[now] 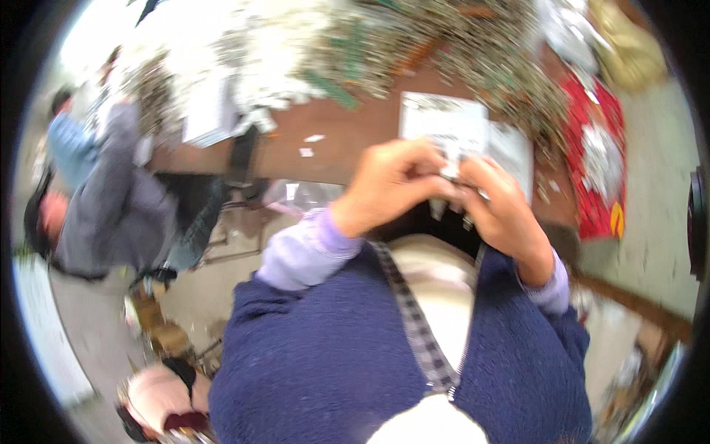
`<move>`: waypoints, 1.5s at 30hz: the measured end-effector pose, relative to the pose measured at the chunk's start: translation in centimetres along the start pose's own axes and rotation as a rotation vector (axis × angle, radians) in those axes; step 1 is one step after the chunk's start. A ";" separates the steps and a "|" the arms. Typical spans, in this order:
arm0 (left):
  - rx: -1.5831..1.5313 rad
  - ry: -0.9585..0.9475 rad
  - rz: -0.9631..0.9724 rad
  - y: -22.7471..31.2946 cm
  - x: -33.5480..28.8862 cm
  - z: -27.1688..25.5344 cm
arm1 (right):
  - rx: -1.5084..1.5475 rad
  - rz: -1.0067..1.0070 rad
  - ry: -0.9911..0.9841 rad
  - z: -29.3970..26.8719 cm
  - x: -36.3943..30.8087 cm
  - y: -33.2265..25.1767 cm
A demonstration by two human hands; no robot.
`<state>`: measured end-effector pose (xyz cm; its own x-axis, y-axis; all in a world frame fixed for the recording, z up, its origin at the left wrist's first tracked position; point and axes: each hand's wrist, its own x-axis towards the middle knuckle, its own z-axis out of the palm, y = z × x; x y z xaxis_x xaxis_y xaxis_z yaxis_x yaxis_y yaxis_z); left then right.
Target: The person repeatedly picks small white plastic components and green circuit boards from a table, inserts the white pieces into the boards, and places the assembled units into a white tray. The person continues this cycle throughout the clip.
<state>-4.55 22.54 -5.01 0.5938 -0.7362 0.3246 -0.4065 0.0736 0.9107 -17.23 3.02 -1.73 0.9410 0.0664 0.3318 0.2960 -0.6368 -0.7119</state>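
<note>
Co-worker in grey [111,214] is at the far left, near the table [333,159]. Next come a white stack [211,111] and a white pile [274,52], with a clear bag [299,195] below the table's near edge. Left hand [384,181] has its thumb and fingers pinched on a small piece [449,175], which sits at their tips, right of the palm. Blur hides its exact form. Right hand [503,211] pinches it from the other side, the piece at its upper-left fingertips. Behind both hands lie pale sheets [433,111] and a metal heap [495,59]; rightmost, a red bag [589,211].
</note>
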 end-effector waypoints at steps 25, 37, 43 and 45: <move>-0.610 0.156 -0.531 -0.2 -0.3 3.9 | -0.348 -0.161 0.397 1.8 -0.5 2.5; -0.854 0.331 -0.509 -2.8 3.0 -0.2 | -0.526 -0.044 0.307 1.4 7.8 9.7; -0.851 0.298 -0.520 -3.4 3.0 -0.2 | -0.457 -0.050 0.281 1.4 8.1 9.3; -0.846 0.304 -0.529 -3.3 2.8 -0.1 | -0.513 -0.065 0.197 1.4 8.2 9.2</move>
<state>-1.47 20.28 -7.09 0.7521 -0.6196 -0.2247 0.5061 0.3244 0.7991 -6.58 -1.25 -6.40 0.8606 0.0045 0.5093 0.1883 -0.9319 -0.3100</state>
